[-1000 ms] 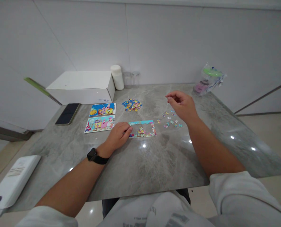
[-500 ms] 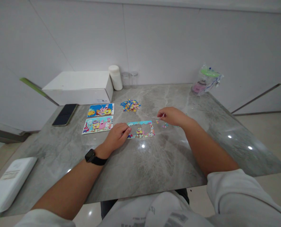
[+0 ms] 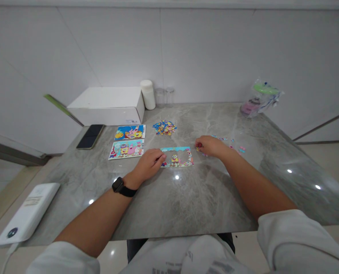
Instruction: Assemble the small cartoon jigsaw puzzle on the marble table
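A partly assembled jigsaw puzzle [image 3: 177, 156] lies on the grey marble table [image 3: 186, 198], its frame filled and its middle open. My left hand [image 3: 149, 163], with a black watch on the wrist, rests curled on the table and touches the puzzle's left edge. My right hand [image 3: 209, 145] lies just right of the puzzle, fingertips pinched over small loose pieces [image 3: 232, 144] scattered there. Whether a piece is between the fingers is too small to tell.
A heap of loose pieces [image 3: 164, 127] lies behind the puzzle. Two picture cards [image 3: 127, 148] and a dark phone [image 3: 90, 136] lie to the left. A white box [image 3: 108, 105], a white jar [image 3: 148, 94], a bagged item [image 3: 259, 98] and a white device [image 3: 28, 213] stand around the edges.
My right hand came down from above the table and moved left to the loose pieces beside the puzzle. My left hand stayed at the puzzle's left edge.
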`<move>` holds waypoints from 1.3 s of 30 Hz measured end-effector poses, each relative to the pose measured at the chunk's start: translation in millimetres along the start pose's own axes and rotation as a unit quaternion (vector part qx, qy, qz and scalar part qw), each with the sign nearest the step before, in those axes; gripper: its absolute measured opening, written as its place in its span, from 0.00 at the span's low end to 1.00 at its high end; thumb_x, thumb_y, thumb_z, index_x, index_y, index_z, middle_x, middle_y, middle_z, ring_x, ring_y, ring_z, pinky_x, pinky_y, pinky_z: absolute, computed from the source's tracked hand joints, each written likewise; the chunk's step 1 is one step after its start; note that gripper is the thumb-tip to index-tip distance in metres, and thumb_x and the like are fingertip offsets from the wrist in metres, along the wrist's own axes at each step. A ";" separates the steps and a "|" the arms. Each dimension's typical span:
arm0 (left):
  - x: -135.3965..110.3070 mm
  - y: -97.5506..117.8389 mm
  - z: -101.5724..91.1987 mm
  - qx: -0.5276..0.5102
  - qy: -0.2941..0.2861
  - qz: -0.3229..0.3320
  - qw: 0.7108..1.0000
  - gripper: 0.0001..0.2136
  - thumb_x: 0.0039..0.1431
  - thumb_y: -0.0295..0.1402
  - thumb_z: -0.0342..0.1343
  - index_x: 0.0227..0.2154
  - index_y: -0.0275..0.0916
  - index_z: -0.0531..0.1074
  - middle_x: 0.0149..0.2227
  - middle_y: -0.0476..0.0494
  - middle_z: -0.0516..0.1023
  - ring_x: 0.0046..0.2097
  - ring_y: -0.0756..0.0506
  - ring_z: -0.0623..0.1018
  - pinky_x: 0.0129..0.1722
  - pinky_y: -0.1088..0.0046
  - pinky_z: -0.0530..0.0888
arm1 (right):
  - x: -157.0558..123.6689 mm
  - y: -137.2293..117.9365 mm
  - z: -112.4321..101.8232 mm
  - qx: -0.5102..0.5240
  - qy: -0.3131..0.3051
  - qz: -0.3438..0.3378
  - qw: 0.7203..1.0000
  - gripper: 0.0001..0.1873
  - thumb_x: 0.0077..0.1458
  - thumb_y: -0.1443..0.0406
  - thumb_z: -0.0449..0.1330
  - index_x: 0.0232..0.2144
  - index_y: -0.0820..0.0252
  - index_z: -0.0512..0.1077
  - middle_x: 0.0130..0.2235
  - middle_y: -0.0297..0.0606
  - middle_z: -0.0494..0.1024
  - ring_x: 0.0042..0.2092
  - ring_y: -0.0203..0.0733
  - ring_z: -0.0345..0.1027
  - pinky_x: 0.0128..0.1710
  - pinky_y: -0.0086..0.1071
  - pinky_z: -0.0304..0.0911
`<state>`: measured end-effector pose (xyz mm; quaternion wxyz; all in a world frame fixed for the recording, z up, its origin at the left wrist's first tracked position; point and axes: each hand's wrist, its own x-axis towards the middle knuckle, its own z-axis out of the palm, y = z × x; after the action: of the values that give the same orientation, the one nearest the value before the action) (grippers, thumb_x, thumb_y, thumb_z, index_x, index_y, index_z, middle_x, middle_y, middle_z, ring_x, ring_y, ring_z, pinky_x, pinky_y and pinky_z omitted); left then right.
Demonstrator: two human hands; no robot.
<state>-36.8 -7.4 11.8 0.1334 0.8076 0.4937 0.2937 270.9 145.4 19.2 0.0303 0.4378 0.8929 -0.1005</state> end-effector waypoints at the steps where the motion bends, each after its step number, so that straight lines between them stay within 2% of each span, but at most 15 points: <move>1: -0.1 -0.3 0.3 -0.001 -0.001 0.000 1.000 0.19 0.77 0.39 0.44 0.29 0.40 0.69 0.30 0.46 0.73 0.35 0.45 0.72 0.38 0.66 0.66 | 0.8 2.4 1.5 0.005 0.000 0.000 1.000 0.11 0.54 0.71 0.66 0.40 0.56 0.82 0.40 0.42 0.84 0.42 0.46 0.76 0.40 0.32 0.63; 8: -0.7 -5.4 4.2 0.006 -0.002 0.005 1.000 0.20 0.77 0.40 0.44 0.28 0.40 0.68 0.30 0.46 0.73 0.35 0.45 0.72 0.38 0.66 0.66 | 2.5 8.9 5.7 0.024 0.007 -0.012 1.000 0.07 0.51 0.69 0.69 0.36 0.56 0.79 0.39 0.40 0.83 0.41 0.46 0.75 0.37 0.33 0.62; 14: -1.3 -7.2 5.9 0.004 -0.002 0.012 1.000 0.20 0.77 0.40 0.44 0.29 0.40 0.70 0.30 0.46 0.73 0.36 0.44 0.73 0.39 0.65 0.67 | -3.5 1.7 -14.2 0.089 0.008 -0.010 0.996 0.02 0.55 0.67 0.67 0.33 0.55 0.78 0.32 0.35 0.82 0.34 0.42 0.73 0.33 0.32 0.59; 18: -1.4 -5.6 5.0 0.004 -0.003 0.014 1.000 0.19 0.77 0.40 0.44 0.30 0.40 0.70 0.31 0.45 0.74 0.36 0.45 0.73 0.39 0.65 0.67 | -6.7 -8.2 -25.7 0.157 0.075 -0.023 0.985 0.02 0.56 0.66 0.64 0.33 0.55 0.77 0.32 0.34 0.81 0.34 0.41 0.72 0.36 0.32 0.62; 21: -0.9 -3.5 3.5 0.003 -0.008 0.012 1.000 0.19 0.77 0.40 0.44 0.30 0.40 0.72 0.31 0.45 0.74 0.36 0.45 0.73 0.40 0.65 0.68 | -7.4 -18.6 -26.8 0.235 0.129 -0.046 0.962 0.05 0.57 0.62 0.63 0.34 0.55 0.77 0.33 0.35 0.80 0.34 0.41 0.72 0.36 0.33 0.64; 25: -0.1 -0.6 1.5 -0.005 -0.012 0.003 1.000 0.19 0.76 0.40 0.45 0.31 0.40 0.73 0.31 0.44 0.76 0.37 0.44 0.74 0.41 0.65 0.69 | -6.8 -32.1 -22.0 0.325 0.154 -0.054 0.932 0.09 0.57 0.57 0.63 0.34 0.55 0.78 0.33 0.35 0.80 0.34 0.41 0.72 0.35 0.34 0.66; 34: 0.2 -0.2 1.4 -0.024 -0.006 0.007 1.000 0.13 0.74 0.37 0.50 0.35 0.40 0.75 0.32 0.45 0.77 0.37 0.45 0.75 0.41 0.66 0.70 | -0.8 -55.8 3.6 0.433 0.175 -0.051 0.883 0.12 0.57 0.54 0.63 0.39 0.54 0.77 0.35 0.36 0.81 0.35 0.42 0.74 0.37 0.36 0.69; 36: -0.1 -0.6 1.8 -0.028 -0.005 0.006 1.000 0.11 0.73 0.37 0.52 0.36 0.39 0.76 0.32 0.45 0.77 0.37 0.45 0.75 0.41 0.67 0.70 | -1.0 -63.8 9.5 0.444 0.172 -0.052 0.878 0.12 0.57 0.55 0.63 0.38 0.54 0.76 0.34 0.35 0.80 0.34 0.41 0.73 0.36 0.35 0.69; 39: -0.7 -1.0 2.5 -0.037 -0.007 0.003 0.999 0.09 0.72 0.38 0.55 0.39 0.40 0.77 0.33 0.46 0.77 0.37 0.46 0.75 0.42 0.67 0.71 | -4.9 -79.0 14.5 0.430 0.158 -0.071 0.886 0.10 0.56 0.56 0.64 0.37 0.55 0.75 0.32 0.33 0.79 0.32 0.39 0.71 0.33 0.33 0.66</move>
<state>-36.2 -7.3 9.1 0.1659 0.8053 0.4792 0.3071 211.2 91.5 17.8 -0.3099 0.3538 0.7836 -0.4060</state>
